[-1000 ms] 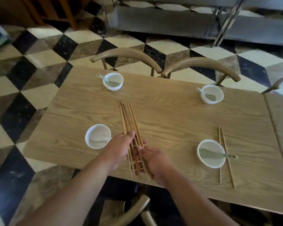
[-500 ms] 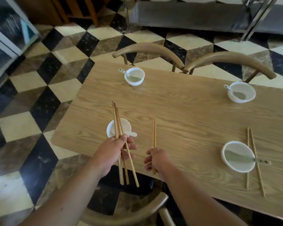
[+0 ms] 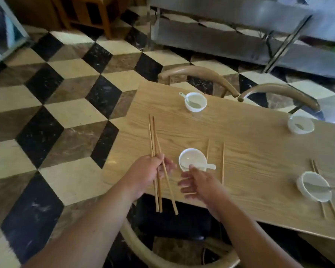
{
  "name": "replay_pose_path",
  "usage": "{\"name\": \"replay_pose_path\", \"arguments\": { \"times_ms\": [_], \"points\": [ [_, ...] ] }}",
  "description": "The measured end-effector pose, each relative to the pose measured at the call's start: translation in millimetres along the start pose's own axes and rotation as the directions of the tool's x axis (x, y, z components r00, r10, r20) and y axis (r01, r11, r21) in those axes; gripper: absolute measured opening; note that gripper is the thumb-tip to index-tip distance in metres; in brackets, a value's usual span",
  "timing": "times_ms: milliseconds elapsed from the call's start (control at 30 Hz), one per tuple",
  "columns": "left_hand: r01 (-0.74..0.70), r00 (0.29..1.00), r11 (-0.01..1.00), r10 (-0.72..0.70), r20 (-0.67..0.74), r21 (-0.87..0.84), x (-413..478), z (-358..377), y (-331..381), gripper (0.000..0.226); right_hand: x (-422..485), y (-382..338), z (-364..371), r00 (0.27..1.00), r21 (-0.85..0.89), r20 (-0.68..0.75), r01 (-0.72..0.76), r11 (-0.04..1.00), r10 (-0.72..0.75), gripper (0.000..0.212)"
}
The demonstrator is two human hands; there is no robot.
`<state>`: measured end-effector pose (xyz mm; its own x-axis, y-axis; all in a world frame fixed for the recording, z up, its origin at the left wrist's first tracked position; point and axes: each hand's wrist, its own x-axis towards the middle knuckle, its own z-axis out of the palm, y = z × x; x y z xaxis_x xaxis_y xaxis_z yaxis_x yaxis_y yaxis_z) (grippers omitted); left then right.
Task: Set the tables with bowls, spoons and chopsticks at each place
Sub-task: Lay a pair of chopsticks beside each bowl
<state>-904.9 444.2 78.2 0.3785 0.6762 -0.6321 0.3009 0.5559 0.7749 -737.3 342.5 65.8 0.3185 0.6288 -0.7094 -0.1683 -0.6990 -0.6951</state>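
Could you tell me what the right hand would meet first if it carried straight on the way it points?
Most likely the bowl just ahead of the right hand, at its near rim where the spoon rests; depth is unclear.
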Motion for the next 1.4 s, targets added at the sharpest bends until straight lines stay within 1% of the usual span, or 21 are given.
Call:
{"name": "replay_pose_path", "arguments": {
  "times_ms": [67, 133, 167, 200, 267, 333, 400, 500, 567, 633, 667, 733, 800, 833, 900, 1000, 1067, 1167, 1233, 1300, 1400],
  "points": [
    [-0.006, 1.0, 1.0, 0.006, -0.003, 0.023, -14.3, -52.9, 10.3, 0.043, -31.4, -23.8, 76.0, 0.973, 0.011, 0.221, -0.069, 0.998, 0.065, 0.05],
    [0.004, 1.0, 1.0, -0.004, -0.004, -0.013, -27.0, -105.2, 21.8, 0.043, -48.9, -44.3, 145.8, 0.934, 0.029, 0.352, -0.072, 0.997, 0.057, 0.044],
    [0.008, 1.0, 1.0, -0.008, -0.01, -0.026, -32.6, -129.9, 28.0, 0.044, -53.6, -55.1, 176.6, 0.927, 0.059, 0.374, -0.054, 0.997, 0.028, 0.038],
    [0.012, 1.0, 1.0, -0.013, -0.016, -0.019, -35.9, -153.4, 33.1, 0.044, -56.2, -65.7, 203.9, 0.931, 0.085, 0.365, -0.035, 0.996, 0.001, 0.031],
    [0.016, 1.0, 1.0, -0.016, -0.008, 0.021, -40.4, -193.9, 41.1, 0.045, -59.9, -86.9, 248.6, 0.951, 0.094, 0.306, 0.004, 0.996, -0.033, 0.024],
    [0.019, 1.0, 1.0, -0.019, 0.004, 0.014, -41.5, -227.1, 45.7, 0.047, -57.4, -99.7, 284.4, 0.961, 0.057, 0.275, 0.026, 0.998, -0.041, 0.035],
    [0.019, 1.0, 0.999, -0.019, 0.025, -0.026, -39.5, -254.2, 50.5, 0.047, -51.0, -106.8, 314.7, 0.96, 0.085, 0.277, 0.013, 0.996, -0.036, 0.046],
    [0.0, 1.0, 1.0, 0.0, 0.026, 0.003, -38.1, -287.3, 61.1, 0.05, -44.8, -118.6, 343.9, 0.93, 0.157, 0.364, -0.007, 0.988, -0.052, 0.047],
    [-0.01, 0.999, 0.999, 0.007, 0.044, 0.051, -36.0, -304.8, 71.4, 0.053, -39.3, -127.7, 353.4, 0.887, 0.192, 0.456, -0.018, 0.981, -0.073, 0.044],
    [-0.014, 0.999, 0.994, 0.009, 0.048, 0.108, -30.7, -317.3, 84.1, 0.055, -29.9, -135.9, 360.0, 0.856, 0.215, 0.508, -0.02, 0.976, -0.094, 0.038],
    [-0.019, 0.999, 0.99, 0.015, 0.033, 0.14, -24.8, -322.3, 90.0, 0.055, -23.5, -141.2, 363.4, 0.855, 0.237, 0.507, -0.014, 0.971, -0.112, 0.036],
    [-0.056, 0.997, 0.977, 0.064, -0.033, 0.206, -9.1, -330.7, 100.9, 0.052, -5.2, -153.5, 371.9, 0.877, 0.322, 0.452, 0.009, 0.947, -0.162, 0.033],
    [-0.095, 0.986, 0.956, 0.128, -0.105, 0.278, 10.7, -340.8, 113.5, 0.041, 20.0, -168.4, 379.7, 0.897, 0.402, 0.396, 0.024, 0.915, -0.198, 0.033],
    [-0.106, 0.983, 0.942, 0.148, -0.111, 0.317, 23.6, -346.5, 121.2, 0.036, 34.8, -177.2, 382.4, 0.899, 0.423, 0.39, 0.021, 0.906, -0.202, 0.033],
    [-0.12, 0.981, 0.927, 0.165, -0.101, 0.355, 50.2, -358.1, 141.0, 0.033, 65.4, -198.4, 385.8, 0.879, 0.426, 0.432, -0.002, 0.905, -0.201, 0.036],
    [-0.066, 0.989, 0.918, 0.113, -0.098, 0.391, 97.0, -377.8, 177.9, 0.029, 114.3, -234.4, 385.6, 0.835, 0.357, 0.524, -0.039, 0.933, -0.166, 0.036],
    [-0.035, 0.994, 0.899, 0.075, -0.075, 0.436, 127.4, -382.5, 199.9, 0.028, 142.0, -254.0, 379.4, 0.807, 0.346, 0.567, -0.054, 0.937, -0.163, 0.036],
    [-0.021, 1.0, 0.907, 0.02, 0.006, 0.42, 168.8, -374.5, 233.3, 0.029, 174.0, -277.5, 361.7, 0.773, 0.442, 0.595, -0.089, 0.892, -0.218, 0.038],
    [-0.034, 0.997, 0.896, 0.0, 0.077, 0.442, 193.4, -363.5, 254.7, 0.03, 190.9, -291.1, 343.8, 0.751, 0.502, 0.607, -0.11, 0.858, -0.259, 0.04],
    [-0.05, 0.994, 0.878, -0.003, 0.108, 0.475, 217.0, -351.6, 270.9, 0.033, 206.0, -302.5, 326.7, 0.73, 0.551, 0.618, -0.135, 0.823, -0.294, 0.038],
    [-0.093, 0.989, 0.843, 0.015, 0.15, 0.53, 251.1, -332.9, 288.5, 0.039, 223.2, -317.9, 306.4, 0.747, 0.617, 0.575, -0.126, 0.777, -0.335, 0.034]
  ]
}}
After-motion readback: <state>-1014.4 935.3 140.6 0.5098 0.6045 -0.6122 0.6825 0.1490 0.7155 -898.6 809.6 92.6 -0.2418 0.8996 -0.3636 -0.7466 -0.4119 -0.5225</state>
